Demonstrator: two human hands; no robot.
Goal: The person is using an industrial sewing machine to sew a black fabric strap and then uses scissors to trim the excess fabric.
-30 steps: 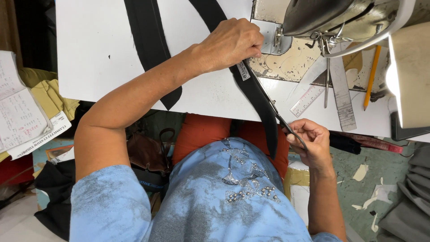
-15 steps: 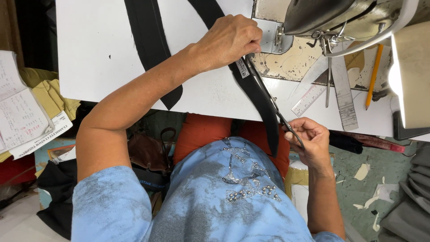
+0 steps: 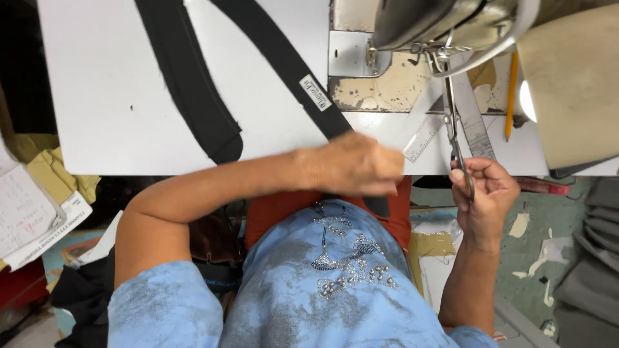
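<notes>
A person sits at a white table [image 3: 116,129] with a sewing machine [image 3: 438,26] at the far side. A long black strap [image 3: 284,58] lies slanted across the table and runs down to the near edge. It has a small white label [image 3: 316,92] sewn on it. A second black strap [image 3: 187,84] lies to the left of it, apart from it.

The left hand [image 3: 351,166] sits over the lower end of the long strap at the table edge. It is blurry, so I cannot tell if the fingers pinch the strap or just rest on it.

The right hand [image 3: 487,193] is closed around the handles of a pair of scissors [image 3: 454,138]. The blades point up toward the machine, close to two rulers [image 3: 474,122] and near a yellow pencil [image 3: 511,96].

To do this part well, I think the left hand should press the strap flat and keep it straight. The scissor tips should stay pointed away from the fingers. The strap end should lie where both hands can reach it.
</notes>
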